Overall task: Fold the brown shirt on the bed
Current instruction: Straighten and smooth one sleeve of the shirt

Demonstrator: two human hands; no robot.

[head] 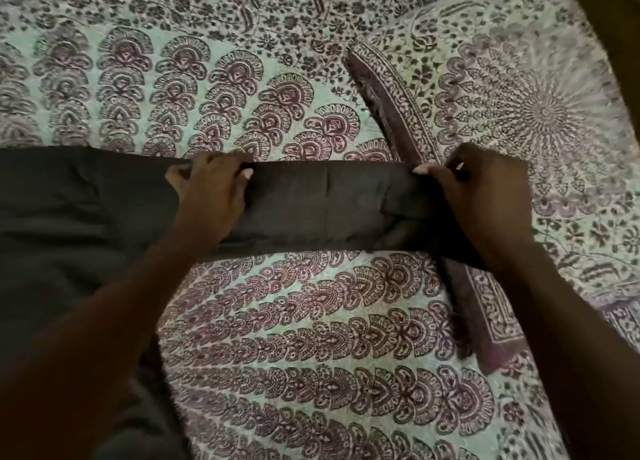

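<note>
The brown shirt (69, 210) lies flat on the bed, its body filling the left side of the view. One sleeve (322, 203) stretches out to the right as a flat band. My left hand (211, 196) grips that sleeve near the shoulder, fingers curled over its far edge. My right hand (481, 196) pinches the cuff end of the sleeve between thumb and fingers, and holds it taut over the pillow's edge.
A patterned bedsheet (311, 338) in maroon and pale green covers the bed. A pillow (519, 96) in matching print lies at the right, its dark border under the sleeve's end. Dark wood shows at the top right corner (609, 6).
</note>
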